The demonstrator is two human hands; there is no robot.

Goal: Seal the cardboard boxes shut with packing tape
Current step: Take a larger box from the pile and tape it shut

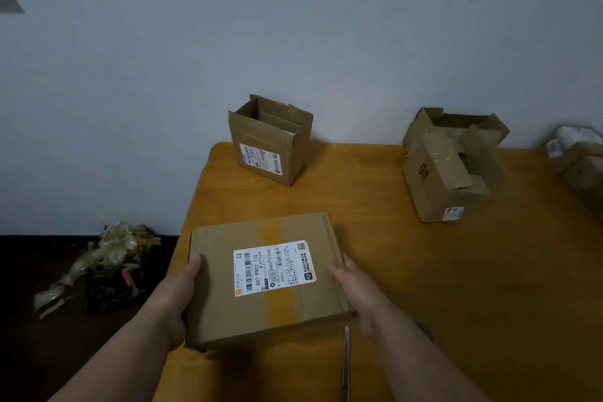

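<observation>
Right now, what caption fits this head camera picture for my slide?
Both hands, left and right, hold a flat brown taped cardboard box over the orange wooden table, open cardboard boxes behind.

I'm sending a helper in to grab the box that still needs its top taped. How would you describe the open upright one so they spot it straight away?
Start at the yellow wooden table and look to its far left corner, by the wall. The open upright box stands there alone, its top flaps raised and a white label on its front. Unlike the flat taped box held in both hands or the tipped box marked 9#, it stands upright.
</observation>
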